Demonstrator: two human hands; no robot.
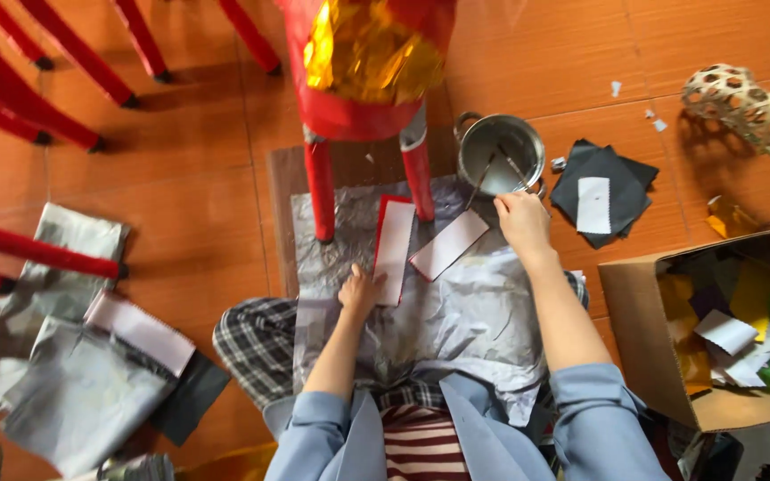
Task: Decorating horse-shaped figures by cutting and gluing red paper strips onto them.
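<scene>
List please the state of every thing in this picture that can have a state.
Left hand: pressing flat on the upright paper strip.
Right hand: closed on a brush handle at the metal pot.
Second paper strip: lying tilted, untouched.
Silver foil sheet: spread out, wrinkled.
Cardboard box: open, holding scraps.

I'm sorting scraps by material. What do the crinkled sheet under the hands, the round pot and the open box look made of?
The sheet looks like thin metal foil: silver, dull sheen, many creases. The pot seems to be steel or aluminium: grey, polished, reflective wall. The box looks like plain brown cardboard: matte, folded flaps.
</scene>
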